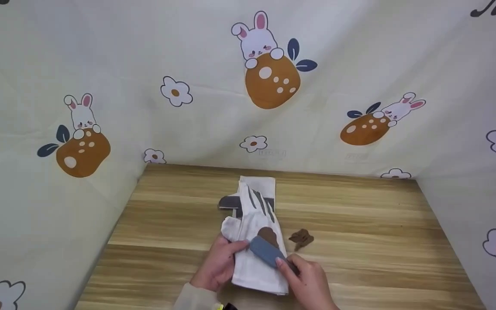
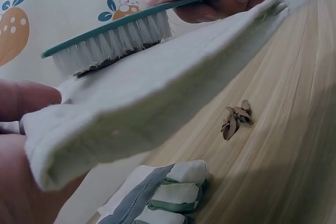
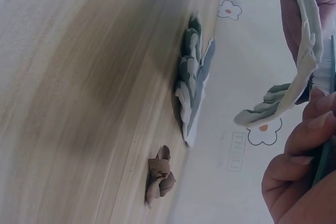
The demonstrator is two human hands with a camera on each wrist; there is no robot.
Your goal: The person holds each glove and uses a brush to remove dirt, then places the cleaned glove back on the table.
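Note:
My left hand (image 1: 218, 263) grips the left edge of a white work glove (image 1: 254, 273) with dark stripes, thumb on top. A brush (image 1: 266, 250) with a blue-green back is in my right hand (image 1: 310, 280), its handle held between thumb and fingers. Its white bristles (image 2: 113, 43) touch the glove's upper face. A brown patch (image 1: 268, 235) shows on the glove beside the brush head, and dark brown matter lies under the bristles in the left wrist view. The held glove is raised and tilted above the table.
A second glove (image 1: 261, 185), white with grey and green parts, lies on the wooden table (image 1: 179, 215) behind the held one. Right of the gloves sits a crumpled brown lump (image 1: 302, 238). Pale printed cloth (image 1: 205, 129) walls in the table's back and sides.

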